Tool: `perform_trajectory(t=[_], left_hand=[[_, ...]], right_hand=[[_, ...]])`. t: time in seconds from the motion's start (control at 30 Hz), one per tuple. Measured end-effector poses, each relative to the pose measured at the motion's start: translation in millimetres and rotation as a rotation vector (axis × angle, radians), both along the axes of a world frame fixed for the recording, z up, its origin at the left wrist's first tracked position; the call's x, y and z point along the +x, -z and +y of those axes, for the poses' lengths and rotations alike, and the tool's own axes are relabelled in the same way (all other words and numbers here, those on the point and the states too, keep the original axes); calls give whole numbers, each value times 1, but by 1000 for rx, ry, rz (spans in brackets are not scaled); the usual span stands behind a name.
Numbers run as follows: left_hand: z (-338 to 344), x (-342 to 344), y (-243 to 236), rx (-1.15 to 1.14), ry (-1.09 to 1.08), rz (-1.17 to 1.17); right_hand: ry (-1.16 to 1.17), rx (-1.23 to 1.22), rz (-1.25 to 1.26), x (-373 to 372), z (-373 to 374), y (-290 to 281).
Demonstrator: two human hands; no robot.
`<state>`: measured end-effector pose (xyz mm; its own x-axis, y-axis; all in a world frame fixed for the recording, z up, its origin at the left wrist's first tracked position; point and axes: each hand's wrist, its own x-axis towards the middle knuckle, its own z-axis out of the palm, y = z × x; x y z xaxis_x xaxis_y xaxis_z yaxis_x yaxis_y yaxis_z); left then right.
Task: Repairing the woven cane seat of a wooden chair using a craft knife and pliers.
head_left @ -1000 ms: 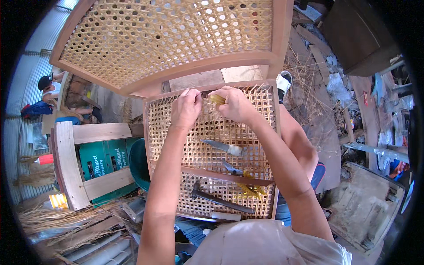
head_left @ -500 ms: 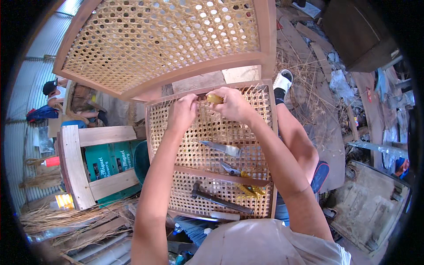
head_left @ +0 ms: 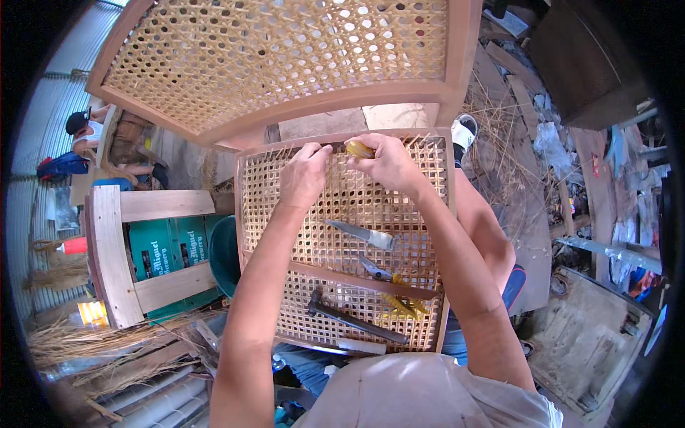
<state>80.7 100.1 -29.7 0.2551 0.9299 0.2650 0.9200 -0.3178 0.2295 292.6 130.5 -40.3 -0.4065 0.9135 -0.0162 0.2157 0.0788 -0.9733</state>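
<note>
Both hands are at the far rail of a woven cane seat [head_left: 307,246], which has a wooden frame. My right hand [head_left: 391,165] is closed around a yellow, translucent-looking tool handle [head_left: 359,149]; its working end is hidden. Just left of it, my left hand [head_left: 304,175] is closed in a pinch at the rail, and what it grips is too small to make out. Loose cane ends [head_left: 421,139] stick up along that rail. On the weave nearer me lie a knife [head_left: 367,235] with a pale-wrapped handle, yellow-handled cutters [head_left: 379,271] and a hammer [head_left: 357,322].
Beyond the seat rises a cane backrest [head_left: 285,107] in a wooden frame. A wooden stool frame [head_left: 171,205] and green crates [head_left: 168,246] stand at left. Cane scraps [head_left: 510,157] litter the floor at right, near a worn panel [head_left: 581,342]. Another person [head_left: 87,135] sits far left.
My view has shifted slightly, so the chair and both hands appear a little farther right. The left hand's fingers have curled in more at the rail. The right hand keeps its grip on the handle.
</note>
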Motion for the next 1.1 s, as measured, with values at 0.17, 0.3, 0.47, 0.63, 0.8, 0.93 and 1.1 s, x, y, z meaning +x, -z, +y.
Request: perform_trajectory(t=[0.17,0.3,0.47,0.63,0.8,0.93,1.1], left_hand=[[0,0,-5,-80,-12,86],[-6,-3,-7,-73,-78,190],[3,11,-18,-274,-163,-31],[13,36,11,-57,-142,-498],[20,33,35,113,-73,-643],[18,30,40,133,-62,-708],[10,27,35,45,-88,-755]], right_hand=[[89,47,-8,8,-4,-16],[304,197,-140,16,-21,-68],[293,237,-186,14,-30,-99],[263,462,-118,4,-19,-69],[192,585,-165,-7,-4,-52],[168,609,-177,-14,2,-49],[104,646,-267,-22,-2,-53]])
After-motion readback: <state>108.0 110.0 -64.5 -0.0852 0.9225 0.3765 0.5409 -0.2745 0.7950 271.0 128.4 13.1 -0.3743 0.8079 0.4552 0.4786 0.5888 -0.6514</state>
